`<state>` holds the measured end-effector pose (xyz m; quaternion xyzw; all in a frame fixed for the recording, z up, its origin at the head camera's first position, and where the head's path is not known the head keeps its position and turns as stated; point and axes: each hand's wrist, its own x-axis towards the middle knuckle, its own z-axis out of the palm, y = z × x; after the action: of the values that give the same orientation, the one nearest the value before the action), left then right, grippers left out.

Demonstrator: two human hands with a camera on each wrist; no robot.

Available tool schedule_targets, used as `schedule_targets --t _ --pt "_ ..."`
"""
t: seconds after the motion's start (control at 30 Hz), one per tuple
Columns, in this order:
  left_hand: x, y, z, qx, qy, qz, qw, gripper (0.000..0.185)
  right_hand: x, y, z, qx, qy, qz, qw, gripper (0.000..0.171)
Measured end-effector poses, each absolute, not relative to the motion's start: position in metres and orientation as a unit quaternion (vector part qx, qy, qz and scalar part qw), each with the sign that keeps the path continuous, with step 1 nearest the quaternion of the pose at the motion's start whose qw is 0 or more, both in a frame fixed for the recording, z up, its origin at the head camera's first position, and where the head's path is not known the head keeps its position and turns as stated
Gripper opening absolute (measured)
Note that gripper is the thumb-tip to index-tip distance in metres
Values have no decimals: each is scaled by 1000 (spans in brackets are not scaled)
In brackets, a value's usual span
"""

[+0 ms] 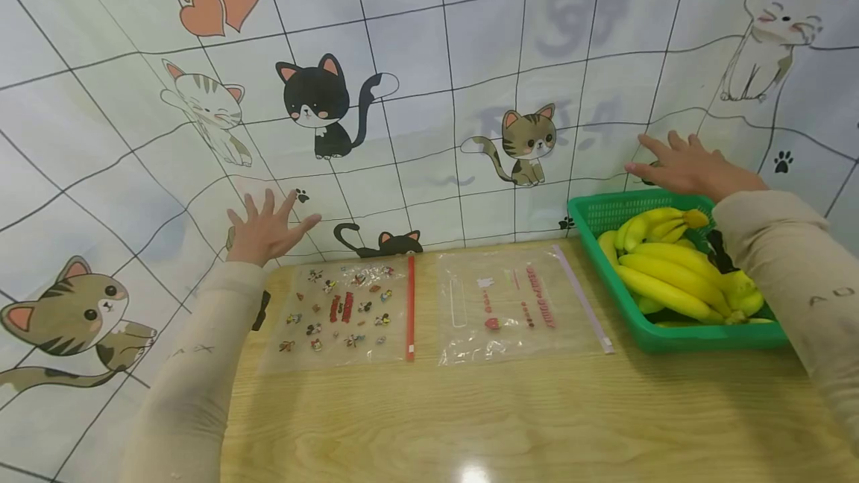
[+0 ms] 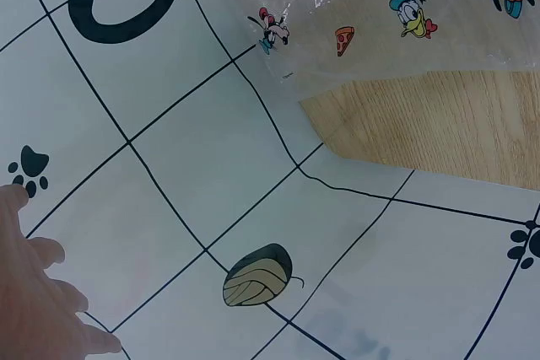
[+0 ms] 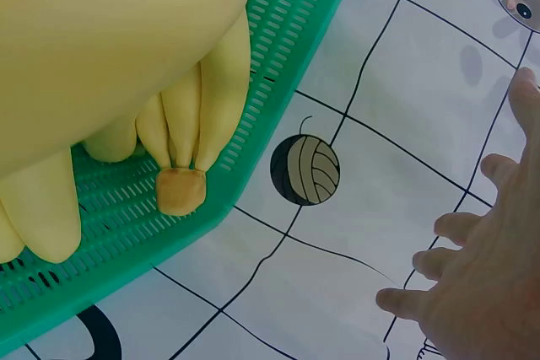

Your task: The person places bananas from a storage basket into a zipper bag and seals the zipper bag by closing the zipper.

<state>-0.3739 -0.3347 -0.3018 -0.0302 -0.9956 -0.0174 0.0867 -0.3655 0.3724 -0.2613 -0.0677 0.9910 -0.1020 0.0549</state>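
My left hand [image 1: 263, 229] is held up with its fingers spread, beyond the far left corner of the table, holding nothing. Nearest to it lies a clear zip bag [image 1: 342, 315] with cartoon prints and a red zip strip. Above the back of a green basket [image 1: 644, 338], my right hand [image 1: 691, 166] hovers with spread fingers, also holding nothing. Yellow bananas [image 1: 671, 274] in bunches fill the basket; my right sleeve hides part of it. Left of the basket, a second clear zip bag [image 1: 496, 341] with strawberry prints and a lilac zip strip lies flat.
A wooden table [image 1: 416, 416] carries both bags and the basket. White sheeting [image 1: 416, 125] with a grid and cat prints rises behind the table and along its sides. Light glares on the table's front.
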Motion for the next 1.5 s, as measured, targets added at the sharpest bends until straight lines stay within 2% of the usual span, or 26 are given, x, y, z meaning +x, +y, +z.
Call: schedule_targets --t 0.3,0.77,1.13,1.5 --pt "-374 -330 -298 -25 -995 -16 98 100 -364 371 -259 -66 989 -117 64 95" --pt "-373 -327 -303 -28 -994 -23 100 100 -364 356 -268 -95 988 -115 36 90" --pt "-365 -310 -317 -33 -995 -40 91 100 -349 307 -276 -150 980 -130 17 85" --pt "-349 -252 -351 -88 -994 -26 56 101 -321 248 -293 -212 966 -146 -6 74"
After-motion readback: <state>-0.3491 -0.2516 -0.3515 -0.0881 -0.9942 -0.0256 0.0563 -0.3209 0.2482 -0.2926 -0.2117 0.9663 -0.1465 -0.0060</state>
